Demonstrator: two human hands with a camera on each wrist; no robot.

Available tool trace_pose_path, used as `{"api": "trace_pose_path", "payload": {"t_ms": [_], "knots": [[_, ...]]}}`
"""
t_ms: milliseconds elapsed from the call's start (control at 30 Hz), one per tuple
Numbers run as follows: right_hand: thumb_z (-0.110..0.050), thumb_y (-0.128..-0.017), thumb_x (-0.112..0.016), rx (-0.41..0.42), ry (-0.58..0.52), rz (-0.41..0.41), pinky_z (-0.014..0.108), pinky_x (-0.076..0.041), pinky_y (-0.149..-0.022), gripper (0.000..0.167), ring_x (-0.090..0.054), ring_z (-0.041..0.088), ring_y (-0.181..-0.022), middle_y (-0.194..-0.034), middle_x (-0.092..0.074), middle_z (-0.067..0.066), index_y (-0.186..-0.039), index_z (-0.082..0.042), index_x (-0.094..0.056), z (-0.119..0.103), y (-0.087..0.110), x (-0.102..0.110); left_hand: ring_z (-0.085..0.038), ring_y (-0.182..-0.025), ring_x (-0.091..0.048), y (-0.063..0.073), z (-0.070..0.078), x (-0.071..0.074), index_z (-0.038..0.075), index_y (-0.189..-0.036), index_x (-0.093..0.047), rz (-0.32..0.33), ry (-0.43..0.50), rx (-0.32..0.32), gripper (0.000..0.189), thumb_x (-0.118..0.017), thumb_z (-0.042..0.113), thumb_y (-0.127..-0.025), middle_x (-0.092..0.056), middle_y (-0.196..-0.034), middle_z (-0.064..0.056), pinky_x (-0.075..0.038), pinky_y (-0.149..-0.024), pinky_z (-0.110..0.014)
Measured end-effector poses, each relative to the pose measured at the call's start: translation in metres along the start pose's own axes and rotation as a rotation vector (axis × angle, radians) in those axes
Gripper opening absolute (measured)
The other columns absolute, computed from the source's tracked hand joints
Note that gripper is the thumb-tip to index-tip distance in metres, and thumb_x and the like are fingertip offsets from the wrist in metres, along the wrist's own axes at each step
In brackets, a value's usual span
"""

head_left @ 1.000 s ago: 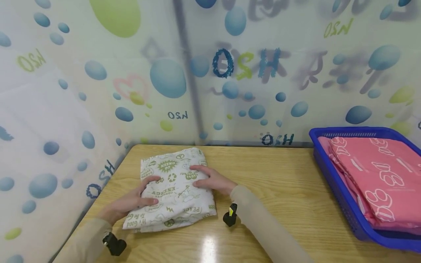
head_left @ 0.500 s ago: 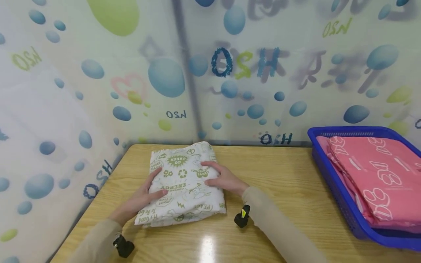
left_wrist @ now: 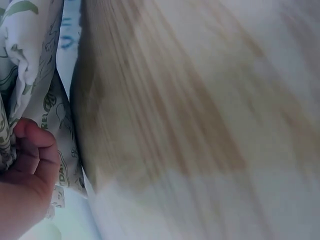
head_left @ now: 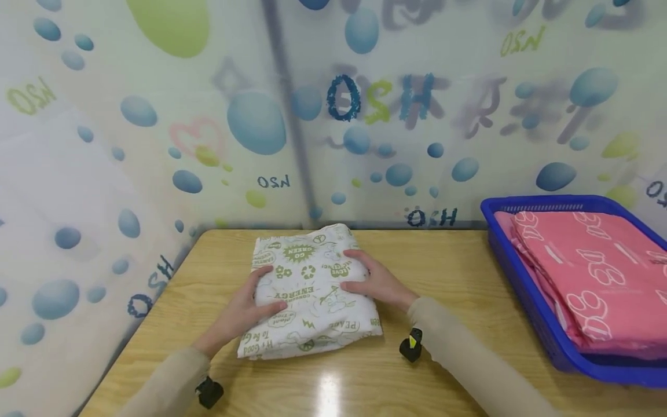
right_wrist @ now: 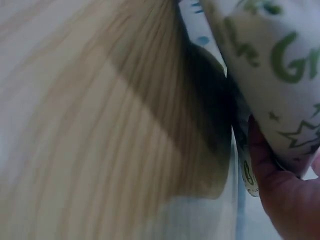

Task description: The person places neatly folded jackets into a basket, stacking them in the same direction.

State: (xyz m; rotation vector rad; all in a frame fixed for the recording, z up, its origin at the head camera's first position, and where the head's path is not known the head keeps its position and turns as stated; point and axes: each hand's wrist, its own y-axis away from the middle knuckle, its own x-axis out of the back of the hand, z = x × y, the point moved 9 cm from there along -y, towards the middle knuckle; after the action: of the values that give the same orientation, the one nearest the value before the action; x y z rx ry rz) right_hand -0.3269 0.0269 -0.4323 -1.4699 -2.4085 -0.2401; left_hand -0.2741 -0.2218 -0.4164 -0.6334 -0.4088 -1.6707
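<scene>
A folded white cloth (head_left: 312,315) with green print, including "GO GREEN" and recycling signs, is held between both hands over the left half of the table. My left hand (head_left: 242,310) grips its left side, thumb and index finger on top. On the opposite side my right hand (head_left: 379,284) holds it the same way. In the left wrist view, curled fingers (left_wrist: 37,142) tuck under the layered edge of the cloth (left_wrist: 30,45). The right wrist view has the right hand (right_wrist: 285,195) wrapped around a rounded fold of the cloth (right_wrist: 280,85), partly cut off by the frame.
At the right of the wooden table (head_left: 432,272) stands a blue plastic basket (head_left: 521,307) holding folded pink cloth (head_left: 599,278) with white print. A patterned curtain (head_left: 333,145) hangs behind the table and along its left side. Both wrists wear small black devices.
Both hands have moved right and slightly away from me, carrying the folded white cloth with them. Their grip on its two sides looks the same. The head view has turned slightly right.
</scene>
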Motion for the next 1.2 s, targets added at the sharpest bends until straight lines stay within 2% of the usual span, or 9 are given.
{"api": "trace_pose_path", "payload": {"t_ms": [133, 200, 300, 467, 600, 800, 1000, 1200], "knots": [[-0.036, -0.085, -0.074, 0.020, 0.106, 0.019, 0.051, -0.023, -0.110, 0.074, -0.027, 0.032, -0.139, -0.155, -0.028, 0.010, -0.148, -0.024, -0.038, -0.001, 0.011, 0.016, -0.040, -0.122, -0.047, -0.006, 0.012, -0.011, 0.010, -0.148, -0.030, -0.009, 0.011, -0.018, 0.086, -0.080, 0.030, -0.081, -0.039, -0.143, -0.025, -0.035, -0.101, -0.056], [-0.038, -0.085, -0.073, 0.039, 0.147, 0.024, 0.052, -0.022, -0.110, 0.075, -0.026, 0.032, -0.140, -0.155, -0.028, 0.010, -0.149, -0.024, -0.037, -0.003, 0.017, 0.023, -0.040, -0.120, -0.048, -0.009, 0.019, -0.015, 0.008, -0.148, -0.030, -0.012, 0.002, -0.047, 0.086, -0.080, 0.030, -0.081, -0.042, -0.141, -0.026, -0.036, -0.101, -0.056], [-0.039, -0.086, -0.072, 0.056, 0.175, 0.028, 0.052, -0.022, -0.110, 0.075, -0.026, 0.032, -0.140, -0.155, -0.028, 0.010, -0.150, -0.023, -0.037, -0.003, 0.023, 0.030, -0.041, -0.121, -0.048, -0.012, 0.027, -0.021, 0.007, -0.148, -0.030, -0.017, 0.002, -0.079, 0.087, -0.080, 0.030, -0.081, -0.044, -0.139, -0.026, -0.035, -0.101, -0.057], [-0.041, -0.087, -0.070, 0.064, 0.228, 0.040, 0.054, -0.024, -0.109, 0.074, -0.027, 0.035, -0.139, -0.154, -0.030, 0.013, -0.151, -0.024, -0.035, -0.003, 0.033, 0.039, -0.041, -0.123, -0.047, -0.016, 0.037, -0.029, 0.009, -0.149, -0.029, -0.026, 0.002, -0.084, 0.089, -0.081, 0.029, -0.079, -0.043, -0.141, -0.025, -0.035, -0.102, -0.056], [-0.038, -0.089, -0.068, 0.072, 0.262, 0.053, 0.055, -0.025, -0.109, 0.072, -0.029, 0.036, -0.138, -0.154, -0.030, 0.014, -0.151, -0.023, -0.034, -0.005, 0.040, 0.046, -0.038, -0.118, -0.051, -0.021, 0.046, -0.036, 0.009, -0.149, -0.029, -0.034, 0.003, -0.097, 0.090, -0.082, 0.028, -0.079, -0.046, -0.138, -0.024, -0.038, -0.100, -0.054], [-0.037, -0.091, -0.065, 0.083, 0.289, 0.055, 0.057, -0.025, -0.108, 0.070, -0.030, 0.038, -0.137, -0.153, -0.030, 0.016, -0.151, -0.022, -0.034, -0.008, 0.050, 0.053, -0.038, -0.126, -0.045, -0.027, 0.056, -0.043, 0.007, -0.149, -0.029, -0.040, 0.020, -0.113, 0.092, -0.083, 0.026, -0.077, -0.041, -0.144, -0.023, -0.032, -0.104, -0.054], [-0.041, -0.091, -0.065, 0.056, 0.319, 0.058, 0.056, -0.026, -0.108, 0.071, -0.030, 0.037, -0.137, -0.154, -0.029, 0.015, -0.152, -0.024, -0.031, -0.011, 0.059, 0.064, -0.039, -0.128, -0.042, -0.031, 0.067, -0.050, 0.008, -0.150, -0.028, -0.050, 0.021, -0.143, 0.093, -0.083, 0.027, -0.077, -0.039, -0.146, -0.022, -0.030, -0.106, -0.054], [-0.047, -0.088, -0.066, 0.034, 0.344, 0.076, 0.057, -0.029, -0.105, 0.077, -0.034, 0.039, -0.134, -0.153, -0.029, 0.017, -0.152, -0.023, -0.031, -0.017, 0.068, 0.075, -0.039, -0.131, -0.038, -0.034, 0.077, -0.057, 0.011, -0.151, -0.028, -0.072, 0.032, -0.145, 0.094, -0.083, 0.030, -0.077, -0.035, -0.149, -0.020, -0.029, -0.106, -0.055]]}}
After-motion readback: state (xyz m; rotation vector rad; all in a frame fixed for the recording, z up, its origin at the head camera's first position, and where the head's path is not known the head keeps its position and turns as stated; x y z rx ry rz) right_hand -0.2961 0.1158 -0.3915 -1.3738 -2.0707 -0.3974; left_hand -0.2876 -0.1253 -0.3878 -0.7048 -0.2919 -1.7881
